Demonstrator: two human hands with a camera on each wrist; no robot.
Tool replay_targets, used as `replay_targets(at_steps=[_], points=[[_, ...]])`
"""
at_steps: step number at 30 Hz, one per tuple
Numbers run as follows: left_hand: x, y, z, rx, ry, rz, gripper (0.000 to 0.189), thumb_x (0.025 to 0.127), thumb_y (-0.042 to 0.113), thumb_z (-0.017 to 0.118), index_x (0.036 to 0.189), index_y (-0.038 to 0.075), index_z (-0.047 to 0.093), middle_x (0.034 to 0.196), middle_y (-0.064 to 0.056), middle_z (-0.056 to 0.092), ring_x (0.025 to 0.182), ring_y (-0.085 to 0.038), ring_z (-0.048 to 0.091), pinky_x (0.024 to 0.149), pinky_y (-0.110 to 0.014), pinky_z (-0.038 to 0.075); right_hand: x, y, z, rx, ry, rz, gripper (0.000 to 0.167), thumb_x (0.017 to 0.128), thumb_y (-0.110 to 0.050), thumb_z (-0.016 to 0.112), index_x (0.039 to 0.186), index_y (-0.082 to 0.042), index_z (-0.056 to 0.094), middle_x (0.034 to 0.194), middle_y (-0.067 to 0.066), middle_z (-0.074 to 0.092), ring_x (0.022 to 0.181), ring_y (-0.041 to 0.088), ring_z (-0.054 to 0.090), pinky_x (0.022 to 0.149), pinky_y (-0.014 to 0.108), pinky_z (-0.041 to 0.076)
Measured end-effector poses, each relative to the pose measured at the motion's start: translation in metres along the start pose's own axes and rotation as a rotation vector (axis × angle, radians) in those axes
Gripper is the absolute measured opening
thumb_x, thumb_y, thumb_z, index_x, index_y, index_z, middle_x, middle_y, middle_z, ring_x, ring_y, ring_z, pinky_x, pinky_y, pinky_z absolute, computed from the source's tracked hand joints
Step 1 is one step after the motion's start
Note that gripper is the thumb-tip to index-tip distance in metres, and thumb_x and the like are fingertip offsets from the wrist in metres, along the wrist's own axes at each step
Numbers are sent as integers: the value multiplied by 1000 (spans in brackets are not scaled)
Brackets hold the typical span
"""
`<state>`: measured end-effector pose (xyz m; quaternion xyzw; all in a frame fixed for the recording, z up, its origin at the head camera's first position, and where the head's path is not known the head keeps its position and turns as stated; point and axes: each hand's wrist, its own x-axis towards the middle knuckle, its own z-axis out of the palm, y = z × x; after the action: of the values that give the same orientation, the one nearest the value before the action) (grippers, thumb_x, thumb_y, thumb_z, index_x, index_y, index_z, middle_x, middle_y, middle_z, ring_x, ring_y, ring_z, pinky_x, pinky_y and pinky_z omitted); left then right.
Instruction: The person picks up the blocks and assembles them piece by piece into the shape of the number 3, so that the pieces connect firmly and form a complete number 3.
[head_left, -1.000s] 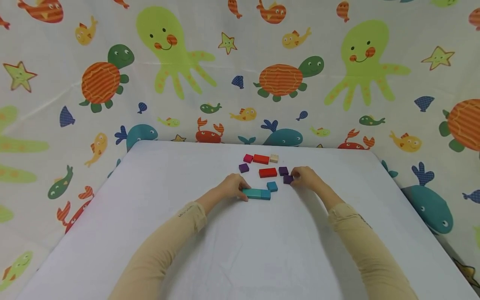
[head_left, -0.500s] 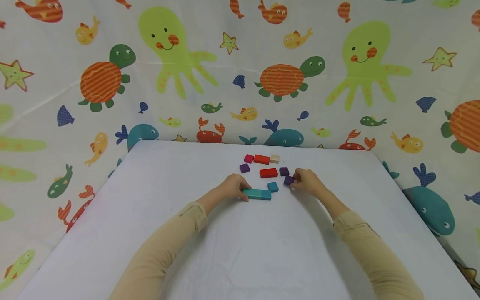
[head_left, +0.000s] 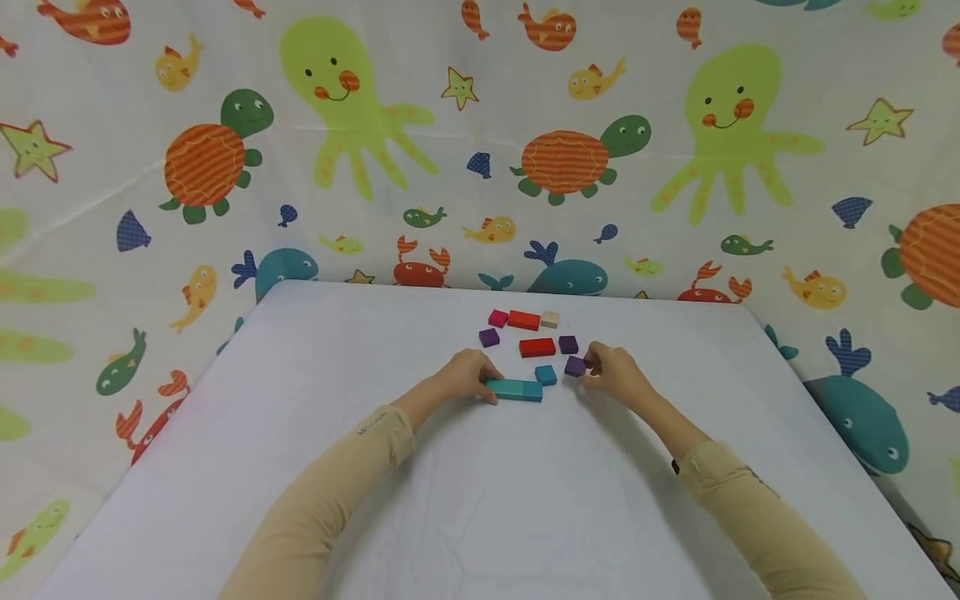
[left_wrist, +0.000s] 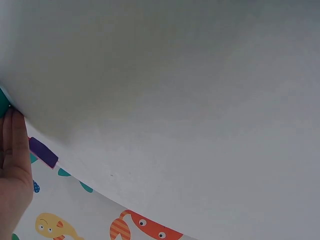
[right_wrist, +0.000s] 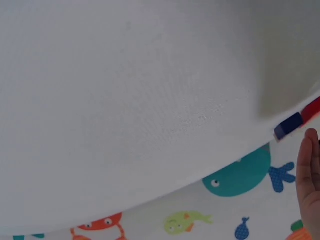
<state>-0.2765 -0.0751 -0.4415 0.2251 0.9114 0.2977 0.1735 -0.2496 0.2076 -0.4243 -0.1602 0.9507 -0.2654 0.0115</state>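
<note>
In the head view my left hand (head_left: pixel 465 375) grips the left end of a long teal block (head_left: pixel 506 388), thumb in front and fingers behind. A blue block (head_left: pixel 532 391) sits flush against the teal block's right end. My right hand (head_left: pixel 615 371) pinches a purple block (head_left: pixel 575 367) between thumb and fingertips. Just left of it lies another blue block (head_left: pixel 546 375), behind the teal row's right end. In the left wrist view, fingers (left_wrist: pixel 19 142) reach the teal block (left_wrist: pixel 3 102) at the edge. The right wrist view has my right hand at its right edge, its held block out of sight.
Behind the hands lie a red block (head_left: pixel 537 347) with purple blocks to its left (head_left: pixel 489 337) and right (head_left: pixel 568 344). Farther back stand a pink block (head_left: pixel 498 318), a red block (head_left: pixel 524 320) and a cream block (head_left: pixel 550 319) in a row. A sea-animal curtain (head_left: pixel 480 208) hangs beyond the white table (head_left: pixel 480 500).
My right hand has drawn the purple block slightly toward me, away from the purple block behind it, turning it a little. The left hand stays on the teal block.
</note>
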Motion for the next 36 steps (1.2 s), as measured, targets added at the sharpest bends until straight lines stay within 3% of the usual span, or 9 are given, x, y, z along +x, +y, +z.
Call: replay_targets(at_steps=[4, 6, 12, 19, 27, 36], points=[[-1, 0, -1, 4, 10, 6, 39, 72, 18, 82, 109, 8, 71, 97, -5, 71, 81, -13, 58, 74, -22, 51, -6, -7, 1, -28, 5, -13, 48, 80, -7, 72, 123, 5, 55, 91, 16, 67, 80, 22, 58, 74, 31, 54], [-2, 0, -1, 4, 7, 10, 39, 72, 18, 81, 109, 8, 71, 98, -5, 72, 81, -13, 58, 74, -21, 51, -10, -9, 2, -53, 4, -46, 50, 80, -7, 71, 127, 4, 55, 88, 15, 65, 78, 22, 55, 70, 27, 52], [-2, 1, 1, -1, -4, 4, 39, 72, 18, 81, 109, 8, 71, 97, -6, 72, 79, -13, 57, 73, -21, 51, -24, -17, 2, -84, -12, -143, 42, 80, -9, 71, 121, -1, 62, 84, 11, 58, 75, 19, 50, 63, 22, 48], [-1, 2, 1, 2, 1, -11, 40, 72, 17, 82, 109, 8, 71, 97, -5, 72, 79, -13, 57, 73, -22, 51, -24, -18, 6, -52, -39, -48, 42, 80, -14, 72, 117, 2, 61, 85, 10, 62, 76, 18, 51, 64, 22, 47], [-3, 4, -1, 12, 7, -9, 40, 72, 17, 81, 109, 7, 71, 97, -5, 71, 79, -13, 56, 73, -21, 51, -32, -24, 7, -30, -30, -98, 37, 78, -23, 77, 103, 0, 63, 81, 6, 64, 73, 14, 54, 62, 18, 47], [-3, 4, 0, 6, 3, -21, 40, 72, 17, 81, 110, 8, 71, 97, -6, 70, 79, -13, 56, 73, -21, 51, -36, -29, 18, -19, -40, -100, 36, 78, -20, 77, 104, 1, 64, 88, 10, 70, 77, 15, 62, 72, 28, 56]])
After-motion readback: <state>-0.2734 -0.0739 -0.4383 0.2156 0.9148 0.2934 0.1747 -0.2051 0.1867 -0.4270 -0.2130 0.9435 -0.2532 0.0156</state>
